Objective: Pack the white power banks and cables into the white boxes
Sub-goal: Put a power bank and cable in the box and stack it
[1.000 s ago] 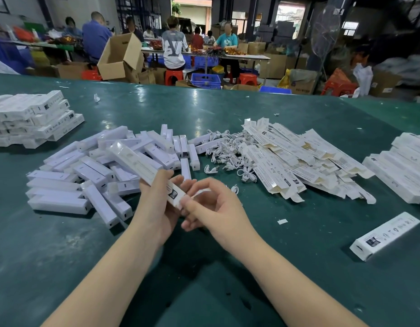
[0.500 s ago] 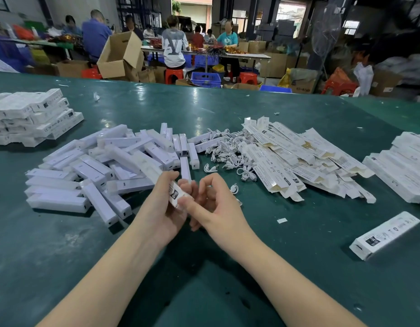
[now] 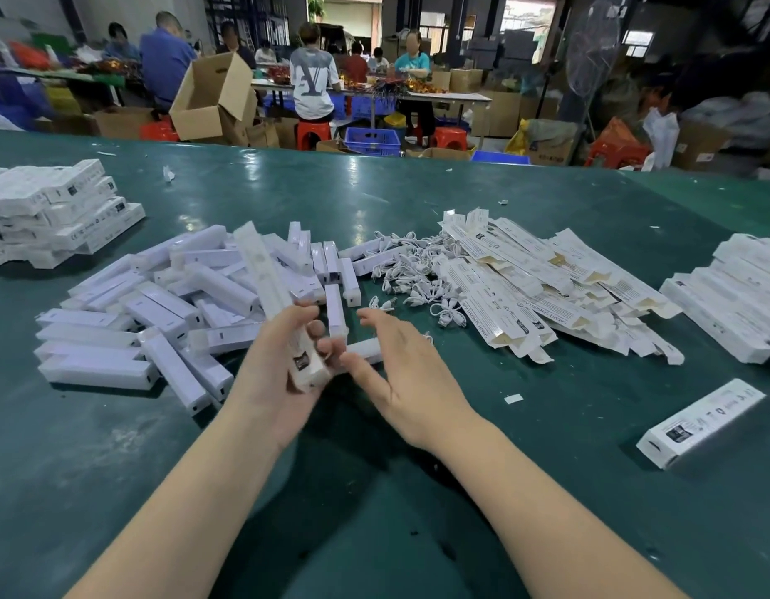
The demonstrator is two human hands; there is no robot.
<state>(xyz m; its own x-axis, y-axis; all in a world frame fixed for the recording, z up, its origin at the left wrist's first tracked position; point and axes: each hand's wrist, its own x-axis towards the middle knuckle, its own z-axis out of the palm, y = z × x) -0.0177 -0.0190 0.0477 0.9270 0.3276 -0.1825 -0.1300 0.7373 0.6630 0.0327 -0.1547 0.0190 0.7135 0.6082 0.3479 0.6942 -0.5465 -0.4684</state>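
You work at a dark green table [image 3: 547, 490], scuffed and glossy under the lights, inside a busy workshop where other people sit at a far table [image 3: 439, 96] among cardboard cartons and red stools. The near edge of the surface, below your forearms, holds nothing but marks.

Your left hand [image 3: 283, 365] grips one long white box [image 3: 270, 291], fingers curled round its lower end, so the box tilts up and away over the pile. Your right hand [image 3: 400, 373] hovers just beside it, fingers spread and relaxed, holding nothing.

Behind the left hand lies a loose heap of white power banks [image 3: 158, 313], too many and too overlapped to count. Toward the middle of the surface sits a tangle of small coiled white cables [image 3: 413, 278], also uncountable. To its right spreads a pile of flat unfolded boxes [image 3: 560, 287]. At the left edge stands a stack of packed boxes [image 3: 54, 214]; at the right edge another stack [image 3: 737, 296]. One single closed box [image 3: 698, 423] lies apart near the right edge.
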